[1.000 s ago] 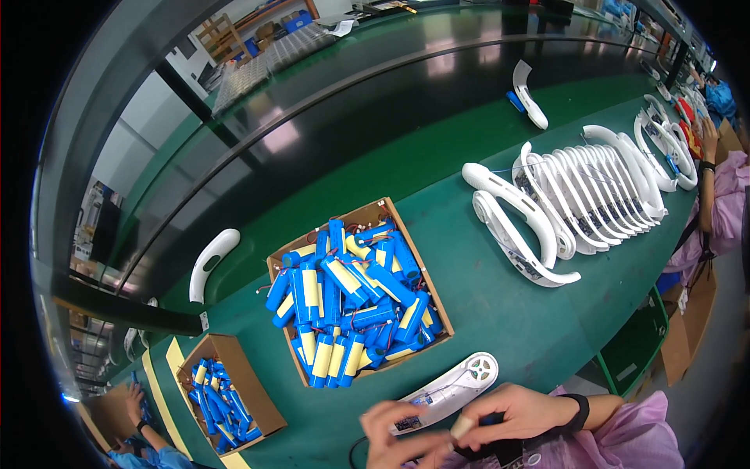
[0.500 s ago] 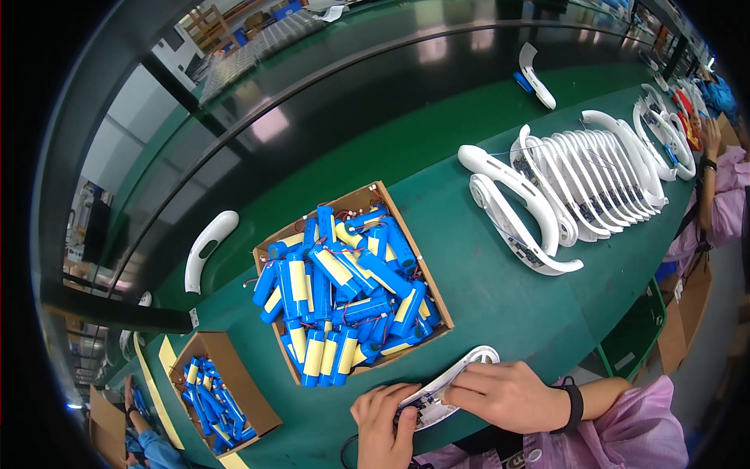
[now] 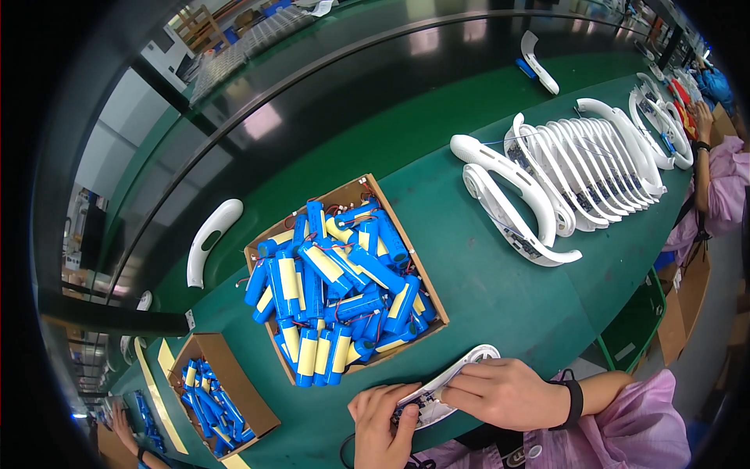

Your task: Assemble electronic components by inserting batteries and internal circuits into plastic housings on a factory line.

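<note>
A curved white plastic housing [image 3: 478,356] with a circuit board and wires inside lies tilted near the table's front edge. My left hand [image 3: 383,420] grips its left end, thumb over the board and fingers along the far rim. My right hand [image 3: 504,393] is closed at the housing's middle, fingertips pressed down inside it; whatever they pinch is hidden. Just beyond my hands stands an open cardboard box [image 3: 432,325] heaped with blue cylindrical battery packs [image 3: 320,273] bearing yellow strips and thin leads.
To the left is a smaller cardboard box [image 3: 254,391] of blue packs. A row of white curved housings [image 3: 582,176] stands at the right. Beyond the table, a green belt [image 3: 312,172] carries single white shells [image 3: 211,242]. Co-workers' hands [image 3: 123,426] show at both sides.
The view has shifted slightly. My hands keep nearly the same hold on the housing. At the far left, a co-worker's hand has come further into view beside some blue packs.
</note>
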Action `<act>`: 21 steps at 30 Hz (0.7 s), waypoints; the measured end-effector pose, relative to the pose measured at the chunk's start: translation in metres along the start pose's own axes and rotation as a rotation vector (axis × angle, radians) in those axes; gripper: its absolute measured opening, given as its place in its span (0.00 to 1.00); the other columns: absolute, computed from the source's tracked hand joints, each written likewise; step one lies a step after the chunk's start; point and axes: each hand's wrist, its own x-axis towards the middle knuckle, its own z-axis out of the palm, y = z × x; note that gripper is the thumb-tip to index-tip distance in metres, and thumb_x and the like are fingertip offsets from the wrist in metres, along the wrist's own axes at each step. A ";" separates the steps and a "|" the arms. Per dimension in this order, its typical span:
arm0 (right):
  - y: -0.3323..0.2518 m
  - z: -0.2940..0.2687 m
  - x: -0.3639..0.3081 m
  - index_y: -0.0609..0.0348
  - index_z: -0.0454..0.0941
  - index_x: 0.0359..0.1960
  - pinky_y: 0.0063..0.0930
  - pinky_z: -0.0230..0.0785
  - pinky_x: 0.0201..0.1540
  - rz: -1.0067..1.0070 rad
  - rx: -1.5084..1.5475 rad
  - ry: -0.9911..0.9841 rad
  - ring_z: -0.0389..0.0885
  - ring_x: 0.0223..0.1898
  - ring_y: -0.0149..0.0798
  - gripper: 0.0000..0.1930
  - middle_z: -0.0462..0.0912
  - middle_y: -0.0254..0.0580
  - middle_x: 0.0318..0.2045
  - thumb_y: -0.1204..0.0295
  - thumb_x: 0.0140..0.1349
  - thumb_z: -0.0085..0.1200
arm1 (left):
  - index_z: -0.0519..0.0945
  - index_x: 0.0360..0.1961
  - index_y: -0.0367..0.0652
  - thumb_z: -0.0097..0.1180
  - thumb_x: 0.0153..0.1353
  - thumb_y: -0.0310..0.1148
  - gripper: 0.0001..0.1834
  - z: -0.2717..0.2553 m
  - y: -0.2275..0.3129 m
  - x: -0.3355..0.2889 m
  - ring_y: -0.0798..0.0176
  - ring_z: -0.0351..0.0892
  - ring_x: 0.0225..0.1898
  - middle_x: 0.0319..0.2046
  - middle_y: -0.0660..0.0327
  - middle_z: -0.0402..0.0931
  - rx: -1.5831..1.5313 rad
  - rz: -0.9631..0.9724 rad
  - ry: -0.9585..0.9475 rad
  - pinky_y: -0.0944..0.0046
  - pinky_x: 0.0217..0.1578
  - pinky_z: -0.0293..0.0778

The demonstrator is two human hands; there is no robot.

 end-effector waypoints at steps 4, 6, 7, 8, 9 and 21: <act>-0.002 -0.001 0.003 0.59 0.79 0.38 0.28 0.77 0.37 -0.014 -0.026 0.013 0.81 0.36 0.34 0.11 0.76 0.33 0.31 0.72 0.52 0.56 | 0.82 0.54 0.45 0.54 0.69 0.33 0.15 0.002 -0.003 0.000 0.54 0.72 0.41 0.40 0.57 0.77 0.020 0.010 0.014 0.56 0.54 0.61; -0.003 0.000 0.005 0.60 0.78 0.38 0.27 0.77 0.37 -0.014 -0.049 0.020 0.80 0.37 0.34 0.11 0.76 0.34 0.31 0.72 0.52 0.57 | 0.82 0.54 0.46 0.56 0.68 0.33 0.15 0.002 -0.004 0.000 0.56 0.71 0.37 0.37 0.58 0.75 0.019 0.022 0.024 0.57 0.51 0.62; -0.004 0.000 0.005 0.60 0.78 0.38 0.27 0.77 0.38 -0.016 -0.046 0.024 0.80 0.37 0.34 0.11 0.76 0.34 0.31 0.72 0.52 0.57 | 0.83 0.54 0.46 0.57 0.67 0.32 0.15 0.001 -0.004 0.001 0.56 0.70 0.36 0.36 0.58 0.75 0.008 0.021 0.016 0.57 0.50 0.62; -0.004 0.000 0.005 0.60 0.78 0.38 0.27 0.78 0.38 -0.017 -0.043 0.027 0.80 0.37 0.34 0.11 0.76 0.34 0.32 0.72 0.52 0.57 | 0.83 0.54 0.46 0.58 0.66 0.32 0.16 0.000 -0.004 0.001 0.57 0.70 0.35 0.35 0.58 0.75 -0.003 0.021 0.008 0.58 0.49 0.62; -0.005 0.000 0.004 0.60 0.78 0.38 0.27 0.78 0.38 -0.017 -0.043 0.027 0.80 0.37 0.34 0.11 0.76 0.34 0.32 0.72 0.52 0.57 | 0.83 0.54 0.46 0.58 0.66 0.32 0.16 0.000 -0.003 0.001 0.57 0.70 0.35 0.35 0.58 0.75 -0.002 0.021 0.008 0.58 0.49 0.62; 0.000 0.002 0.001 0.60 0.79 0.37 0.25 0.78 0.28 -0.028 -0.031 0.015 0.80 0.37 0.32 0.11 0.76 0.33 0.31 0.73 0.52 0.58 | 0.83 0.46 0.44 0.63 0.60 0.33 0.13 0.000 0.018 0.010 0.47 0.81 0.43 0.39 0.52 0.84 0.053 -0.056 0.016 0.52 0.51 0.69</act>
